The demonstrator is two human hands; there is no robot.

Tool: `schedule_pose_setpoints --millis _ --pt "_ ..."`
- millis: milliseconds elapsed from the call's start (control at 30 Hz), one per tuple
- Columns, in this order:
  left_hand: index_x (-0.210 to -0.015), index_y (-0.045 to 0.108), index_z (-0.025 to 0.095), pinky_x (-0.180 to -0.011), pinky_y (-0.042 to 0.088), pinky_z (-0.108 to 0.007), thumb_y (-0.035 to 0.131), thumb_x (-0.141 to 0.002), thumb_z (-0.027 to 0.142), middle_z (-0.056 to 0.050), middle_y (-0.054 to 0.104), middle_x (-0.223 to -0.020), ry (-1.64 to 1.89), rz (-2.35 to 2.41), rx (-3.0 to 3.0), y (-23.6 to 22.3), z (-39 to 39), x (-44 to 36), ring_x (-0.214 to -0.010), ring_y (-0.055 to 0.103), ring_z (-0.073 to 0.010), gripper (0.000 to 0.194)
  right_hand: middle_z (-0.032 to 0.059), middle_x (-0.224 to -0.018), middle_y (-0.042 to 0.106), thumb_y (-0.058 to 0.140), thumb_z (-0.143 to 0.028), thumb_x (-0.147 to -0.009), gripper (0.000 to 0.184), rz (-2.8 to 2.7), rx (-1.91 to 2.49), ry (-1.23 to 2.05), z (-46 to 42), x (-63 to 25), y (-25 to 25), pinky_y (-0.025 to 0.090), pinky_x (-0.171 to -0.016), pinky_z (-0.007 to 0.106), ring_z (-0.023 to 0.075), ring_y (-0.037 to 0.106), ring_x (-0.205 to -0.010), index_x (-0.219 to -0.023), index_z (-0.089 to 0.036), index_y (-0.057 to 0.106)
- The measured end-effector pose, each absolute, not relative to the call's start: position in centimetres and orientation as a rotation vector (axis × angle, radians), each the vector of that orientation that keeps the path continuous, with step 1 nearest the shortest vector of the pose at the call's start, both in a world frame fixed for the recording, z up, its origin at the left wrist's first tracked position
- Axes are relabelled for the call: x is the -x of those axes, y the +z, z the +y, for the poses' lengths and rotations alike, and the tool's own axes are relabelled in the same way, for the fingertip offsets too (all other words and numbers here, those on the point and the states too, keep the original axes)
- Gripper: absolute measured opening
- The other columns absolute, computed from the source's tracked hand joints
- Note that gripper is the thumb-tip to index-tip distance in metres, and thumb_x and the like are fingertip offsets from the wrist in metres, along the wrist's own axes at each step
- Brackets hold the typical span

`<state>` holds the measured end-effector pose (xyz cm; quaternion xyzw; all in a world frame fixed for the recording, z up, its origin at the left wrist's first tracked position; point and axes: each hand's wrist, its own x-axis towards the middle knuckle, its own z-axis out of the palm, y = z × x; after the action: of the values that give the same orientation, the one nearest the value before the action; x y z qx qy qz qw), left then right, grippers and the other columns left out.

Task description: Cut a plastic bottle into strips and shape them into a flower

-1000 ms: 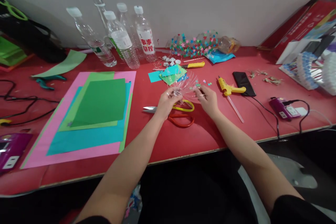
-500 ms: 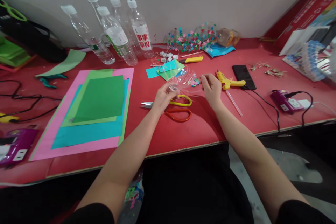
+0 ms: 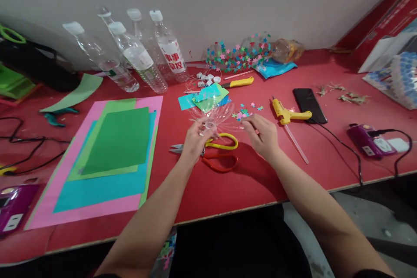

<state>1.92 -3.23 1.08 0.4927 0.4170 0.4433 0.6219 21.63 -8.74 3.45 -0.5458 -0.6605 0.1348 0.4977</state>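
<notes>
Nearby, scissors with smooth red and yellow loop handles lie flat on the red table, partly beneath the left hand. Its fingers curl closely round the base of a clear plastic piece, whose thin, glossy strips fan outward. Palm down, the right hand has thumb and forefinger almost together beside the fan; whether they pinch a strip, I cannot tell. Beyond lie tiny flat stars, paper scraps and ribbed clear bottles.
</notes>
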Motion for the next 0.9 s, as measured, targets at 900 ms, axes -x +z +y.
schedule_pose_setpoints --millis 900 --pt "-0.097 0.058 0.017 -0.059 0.054 -0.024 0.077 -0.067 0.027 0.002 0.066 -0.078 1.016 0.921 -1.072 2.2 -4.6 -2.8 -0.057 0.063 -0.0088 0.036 0.0030 -0.092 0.065 0.057 -0.015 -0.084 0.013 -1.651 1.146 -0.136 -7.7 -20.7 7.4 0.051 -0.076 0.038 0.0195 0.062 -0.087 -0.091 -0.024 0.063"
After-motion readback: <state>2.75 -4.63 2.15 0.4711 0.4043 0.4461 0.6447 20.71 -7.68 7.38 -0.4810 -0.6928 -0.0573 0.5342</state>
